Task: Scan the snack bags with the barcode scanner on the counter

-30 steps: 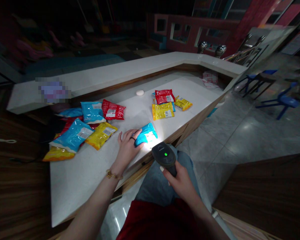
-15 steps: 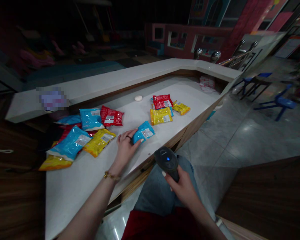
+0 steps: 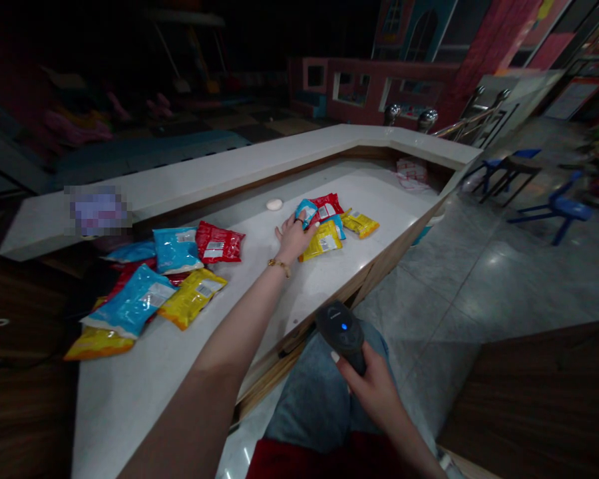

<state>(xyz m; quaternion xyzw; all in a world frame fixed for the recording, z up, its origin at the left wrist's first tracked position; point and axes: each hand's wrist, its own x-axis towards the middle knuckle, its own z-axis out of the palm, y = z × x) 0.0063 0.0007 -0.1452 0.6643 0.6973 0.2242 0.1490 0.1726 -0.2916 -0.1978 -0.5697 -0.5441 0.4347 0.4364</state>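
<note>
My left hand [image 3: 294, 238] reaches out over the right-hand group of packets, its fingers closed on a blue snack packet [image 3: 307, 211]. That packet overlaps a red packet [image 3: 328, 206] and lies close to a yellow packet [image 3: 322, 241]. Another yellow packet [image 3: 360, 223] rests at the right of this group. Down by my lap, my right hand [image 3: 368, 376] is wrapped round the handle of a dark barcode scanner [image 3: 340, 327], which shows a blue light on top. Its front end points towards the counter.
On the left of the white counter [image 3: 259, 319] lies a pile of blue, red and yellow packets [image 3: 130, 303]. A small white oval object [image 3: 274, 204] sits near the raised ledge [image 3: 239, 156]. Blue chairs [image 3: 562, 206] stand on the floor to the right.
My left hand has moved forward and right with the blue packet, from the counter's near edge to the right-hand group. The scanner stays in my right hand, slightly lower.
</note>
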